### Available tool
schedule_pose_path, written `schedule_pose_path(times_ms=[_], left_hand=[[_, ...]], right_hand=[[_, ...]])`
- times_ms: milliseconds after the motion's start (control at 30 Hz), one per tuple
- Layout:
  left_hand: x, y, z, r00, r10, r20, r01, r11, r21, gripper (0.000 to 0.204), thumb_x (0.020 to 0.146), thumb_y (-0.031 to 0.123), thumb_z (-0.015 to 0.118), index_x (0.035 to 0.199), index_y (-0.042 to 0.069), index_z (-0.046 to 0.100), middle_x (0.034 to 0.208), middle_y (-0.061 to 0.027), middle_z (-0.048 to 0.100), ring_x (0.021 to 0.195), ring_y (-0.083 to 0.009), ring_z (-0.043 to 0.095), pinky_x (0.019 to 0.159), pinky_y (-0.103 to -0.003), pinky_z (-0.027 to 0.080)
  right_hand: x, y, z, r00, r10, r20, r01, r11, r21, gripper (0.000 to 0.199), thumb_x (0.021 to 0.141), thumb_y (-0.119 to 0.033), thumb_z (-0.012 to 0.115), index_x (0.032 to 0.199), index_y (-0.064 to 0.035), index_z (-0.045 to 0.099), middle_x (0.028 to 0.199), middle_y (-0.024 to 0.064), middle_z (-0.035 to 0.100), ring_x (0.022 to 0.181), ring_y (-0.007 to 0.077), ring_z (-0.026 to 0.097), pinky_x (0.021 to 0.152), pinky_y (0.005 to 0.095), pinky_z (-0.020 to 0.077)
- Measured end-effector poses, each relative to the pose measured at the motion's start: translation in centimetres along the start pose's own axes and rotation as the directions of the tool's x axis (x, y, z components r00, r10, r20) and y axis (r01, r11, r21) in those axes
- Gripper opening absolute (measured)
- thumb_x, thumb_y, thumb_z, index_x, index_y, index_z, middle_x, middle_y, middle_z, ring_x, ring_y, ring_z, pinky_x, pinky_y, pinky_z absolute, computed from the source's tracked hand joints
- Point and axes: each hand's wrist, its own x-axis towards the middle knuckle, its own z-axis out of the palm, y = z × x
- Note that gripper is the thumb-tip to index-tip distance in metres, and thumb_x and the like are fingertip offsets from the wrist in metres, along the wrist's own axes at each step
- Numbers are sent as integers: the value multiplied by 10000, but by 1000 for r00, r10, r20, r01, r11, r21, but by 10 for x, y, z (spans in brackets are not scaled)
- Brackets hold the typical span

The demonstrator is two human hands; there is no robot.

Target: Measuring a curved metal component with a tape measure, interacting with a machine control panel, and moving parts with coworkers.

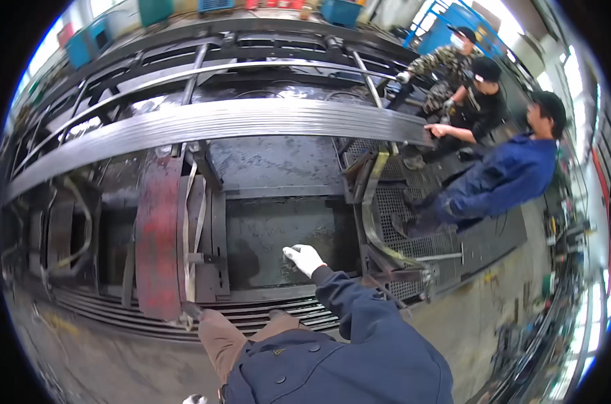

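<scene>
My right hand [304, 260], in a white glove, is held out over the dark sunken bay [272, 232] of the steel frame. Its fingers are curled together, and nothing shows in them. Only a sliver of my left hand [195, 400], also gloved in white, shows at the bottom edge; its fingers are hidden. Beyond my right hand, a bundle of long grey metal bars [251, 118] lies across the frame, touching neither hand. At its right end a person in black [484, 101] has a bare hand [437, 129] on the bars.
A worn red beam [158, 236] and pale straps [192, 229] stand left of the bay. More long bars [234, 311] lie low by my legs. Right are a perforated metal platform [394, 222], a person in blue [500, 182] and a person in camouflage [440, 67]. Metal stock [531, 343] lies lower right.
</scene>
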Motion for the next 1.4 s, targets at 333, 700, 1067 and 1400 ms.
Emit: schedule_pose_path(times_ms=[333, 700, 1067, 1400], left_hand=[[332, -141, -372, 990, 96, -105, -108, 988, -109, 305, 880, 142, 751, 1088, -74, 691, 915, -134, 746, 786, -181, 695, 748, -330, 562], [463, -40, -651, 950, 306, 70, -311, 947, 84, 280, 856, 160, 769, 1069, -18, 724, 900, -147, 762, 816, -215, 729, 794, -331, 568], [580, 188, -733, 850, 480, 218, -511, 852, 116, 345, 868, 175, 763, 1151, -13, 705, 932, -159, 763, 847, -200, 741, 806, -314, 576], [685, 183, -760, 930, 263, 258, -303, 944, 130, 352, 850, 203, 769, 1127, -9, 724, 960, -152, 776, 882, -218, 753, 827, -320, 579]], right_hand=[[90, -132, 124, 935, 151, -320, 53, 835, 548, 163, 1027, -203, 642, 1104, -65, 680, 909, 27, 684, 727, 106, 645, 600, 243, 522], [105, -248, 286, 861, 248, -444, 39, 839, 543, 248, 1002, -245, 679, 1140, -41, 705, 939, 40, 731, 702, 100, 673, 581, 244, 524], [153, -273, 350, 820, 410, -399, 77, 612, 787, 202, 1002, -223, 684, 1109, -52, 703, 950, 42, 724, 752, 137, 692, 640, 278, 568], [262, -335, 328, 877, 380, -294, 55, 529, 847, 169, 1008, -182, 671, 1111, -47, 675, 912, 39, 699, 704, 111, 649, 586, 244, 529]])
